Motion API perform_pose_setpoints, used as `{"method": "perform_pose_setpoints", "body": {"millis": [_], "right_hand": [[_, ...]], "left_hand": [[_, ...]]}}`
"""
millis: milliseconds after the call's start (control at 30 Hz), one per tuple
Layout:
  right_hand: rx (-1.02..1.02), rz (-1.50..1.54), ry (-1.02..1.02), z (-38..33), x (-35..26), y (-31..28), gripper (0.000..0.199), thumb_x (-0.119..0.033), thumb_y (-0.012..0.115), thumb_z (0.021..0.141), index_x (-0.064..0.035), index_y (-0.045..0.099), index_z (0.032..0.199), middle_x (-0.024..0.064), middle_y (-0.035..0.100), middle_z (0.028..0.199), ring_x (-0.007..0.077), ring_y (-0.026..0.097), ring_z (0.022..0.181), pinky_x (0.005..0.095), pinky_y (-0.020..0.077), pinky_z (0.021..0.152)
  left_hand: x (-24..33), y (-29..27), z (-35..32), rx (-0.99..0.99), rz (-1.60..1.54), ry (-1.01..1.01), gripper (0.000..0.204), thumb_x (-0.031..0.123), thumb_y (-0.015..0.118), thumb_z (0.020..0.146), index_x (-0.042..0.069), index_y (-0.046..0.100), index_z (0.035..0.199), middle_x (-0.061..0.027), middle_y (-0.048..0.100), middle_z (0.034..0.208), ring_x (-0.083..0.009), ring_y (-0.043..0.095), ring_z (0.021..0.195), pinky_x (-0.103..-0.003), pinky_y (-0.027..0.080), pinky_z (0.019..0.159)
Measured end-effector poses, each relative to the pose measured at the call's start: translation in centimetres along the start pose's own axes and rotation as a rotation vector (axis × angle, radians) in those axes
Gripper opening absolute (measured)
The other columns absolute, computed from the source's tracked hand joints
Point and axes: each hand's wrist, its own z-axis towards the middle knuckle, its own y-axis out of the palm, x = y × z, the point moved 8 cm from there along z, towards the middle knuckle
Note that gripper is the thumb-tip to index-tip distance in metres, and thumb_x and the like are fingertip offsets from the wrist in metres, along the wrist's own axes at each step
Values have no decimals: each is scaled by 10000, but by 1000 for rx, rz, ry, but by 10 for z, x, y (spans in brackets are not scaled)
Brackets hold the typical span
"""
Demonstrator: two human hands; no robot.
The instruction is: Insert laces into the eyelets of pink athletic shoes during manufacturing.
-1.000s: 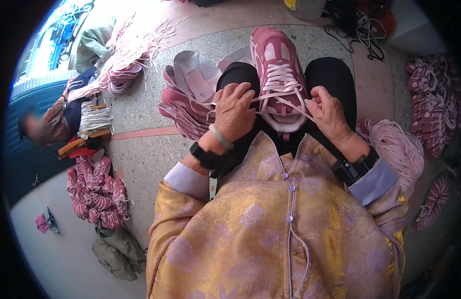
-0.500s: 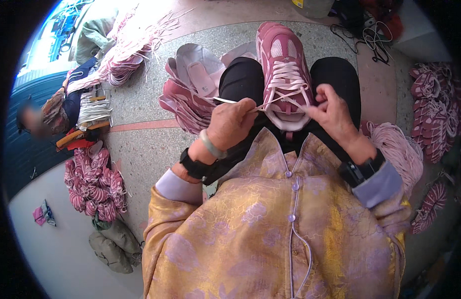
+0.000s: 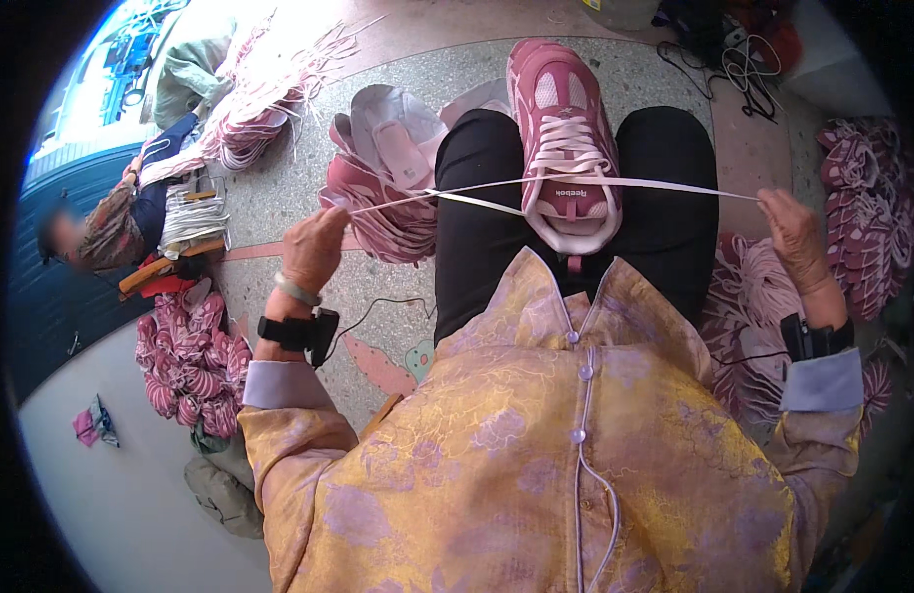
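Note:
A pink sneaker [image 3: 561, 128] rests on my lap between my black-trousered knees, toe pointing away. A white shoelace [image 3: 664, 184] runs through its eyelets and is stretched out flat to both sides. My left hand [image 3: 314, 247] pinches the left end of the lace, out over the floor beside my left knee. My right hand [image 3: 795, 237] pinches the right end, past my right knee. Both wrists carry black bands.
A stack of pink shoe uppers [image 3: 383, 188] lies on the floor left of my knee. More pink pieces are piled at the far right [image 3: 862, 198] and lower left [image 3: 185, 361]. Another person [image 3: 111, 222] sits at the left beside bundled white laces [image 3: 195, 212].
My hands were close together at the sneaker's tongue. They have swung apart to the sides, drawing the lace taut across the shoe.

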Motion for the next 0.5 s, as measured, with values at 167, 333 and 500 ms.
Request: {"method": "perform_pose_setpoints", "body": {"millis": [167, 333, 500], "right_hand": [[123, -14, 176, -37, 61, 20, 121, -149, 529, 837, -38, 560, 871, 127, 563, 686, 304, 571, 617, 344, 416, 506], [-131, 1204, 1110, -62, 30, 104, 209, -240, 490, 874, -77, 515, 745, -49, 378, 506, 33, 327, 370, 196, 297, 330], [-470, 1751, 1036, -17, -85, 108, 80, -127, 473, 850, -56, 492, 880, -49, 380, 570, 25, 334, 425, 186, 301, 373]], "left_hand": [[-11, 14, -3, -34, 53, -175, 54, 131, 512, 841, 82, 532, 826, -125, 560, 666, -323, 568, 613, -410, 435, 526], [29, 78, 2, -203, -934, -534, 244, 179, 528, 872, 39, 505, 673, -8, 479, 541, -111, 439, 464, -248, 356, 438], [112, 85, 36, -619, -1235, -654, 218, 220, 505, 886, 35, 568, 790, 15, 489, 563, -33, 385, 424, -186, 278, 374]]}}
